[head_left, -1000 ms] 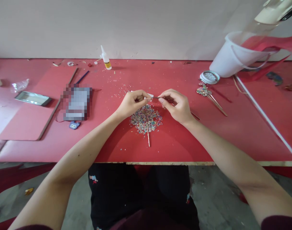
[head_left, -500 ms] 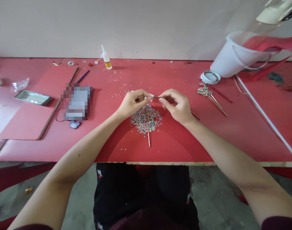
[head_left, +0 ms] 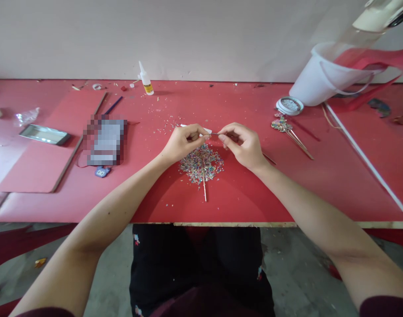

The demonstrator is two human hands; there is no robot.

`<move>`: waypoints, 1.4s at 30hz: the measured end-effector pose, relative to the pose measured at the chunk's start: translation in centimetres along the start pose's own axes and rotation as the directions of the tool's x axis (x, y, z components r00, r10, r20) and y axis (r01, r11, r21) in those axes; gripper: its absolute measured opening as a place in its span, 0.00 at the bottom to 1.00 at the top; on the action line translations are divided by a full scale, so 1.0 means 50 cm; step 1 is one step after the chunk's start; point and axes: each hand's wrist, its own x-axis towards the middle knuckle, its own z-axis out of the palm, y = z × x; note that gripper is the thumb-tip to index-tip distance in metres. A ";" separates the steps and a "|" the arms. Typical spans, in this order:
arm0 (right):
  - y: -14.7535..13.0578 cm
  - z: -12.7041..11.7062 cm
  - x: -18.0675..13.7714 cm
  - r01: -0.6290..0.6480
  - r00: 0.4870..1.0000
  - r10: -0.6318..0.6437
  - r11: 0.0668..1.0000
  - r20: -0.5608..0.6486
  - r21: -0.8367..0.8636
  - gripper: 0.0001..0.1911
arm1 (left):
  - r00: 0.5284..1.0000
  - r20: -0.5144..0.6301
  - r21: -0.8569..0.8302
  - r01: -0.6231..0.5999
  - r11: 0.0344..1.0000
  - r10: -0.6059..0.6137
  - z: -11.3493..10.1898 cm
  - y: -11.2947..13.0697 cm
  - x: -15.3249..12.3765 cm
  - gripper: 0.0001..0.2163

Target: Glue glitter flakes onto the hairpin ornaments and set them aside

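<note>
Both hands meet above a pile of small coloured beads (head_left: 201,164) on the red table (head_left: 221,198). My left hand (head_left: 183,141) is closed in a pinch near a small white piece (head_left: 207,130). My right hand (head_left: 242,145) is closed on a thin stick (head_left: 215,134) whose tip reaches toward the left fingers; its far end shows behind the hand. Another thin stick (head_left: 204,187) lies in the bead pile, pointing toward the table's front edge.
A glue bottle (head_left: 145,80) stands at the back. A red board (head_left: 46,145) with a metal tray (head_left: 44,134) lies at the left. Finished bead sticks (head_left: 289,131), a round tin (head_left: 290,105) and a white bucket (head_left: 320,77) sit at the right, beside a long white rod (head_left: 366,160).
</note>
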 end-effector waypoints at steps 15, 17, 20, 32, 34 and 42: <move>0.014 -0.006 0.008 -0.200 0.971 0.198 0.980 0.131 0.003 0.09 | 0.986 0.169 0.259 -0.045 0.965 0.000 -0.017 -0.023 0.004 0.04; 0.015 -0.007 0.008 -0.208 0.967 0.211 0.977 0.144 -0.040 0.10 | 0.979 0.201 0.273 -0.040 0.961 -0.016 -0.022 -0.024 0.005 0.05; 0.016 -0.007 0.008 -0.190 0.967 0.205 0.976 0.153 -0.105 0.10 | 0.970 0.236 0.284 -0.014 0.959 -0.055 -0.029 -0.026 0.007 0.06; 0.011 0.001 0.000 -0.098 0.953 0.158 0.968 0.257 -0.232 0.04 | 0.945 0.314 0.373 -0.031 0.927 -0.095 -0.051 -0.041 0.011 0.09; 0.008 0.002 -0.002 -0.077 0.951 0.147 0.964 0.271 -0.253 0.04 | 0.934 0.337 0.400 -0.030 0.916 -0.117 -0.052 -0.044 0.010 0.09; 0.008 0.003 -0.006 -0.008 0.948 0.102 0.955 0.302 -0.297 0.03 | 0.910 0.392 0.446 -0.060 0.893 -0.134 -0.054 -0.040 0.010 0.09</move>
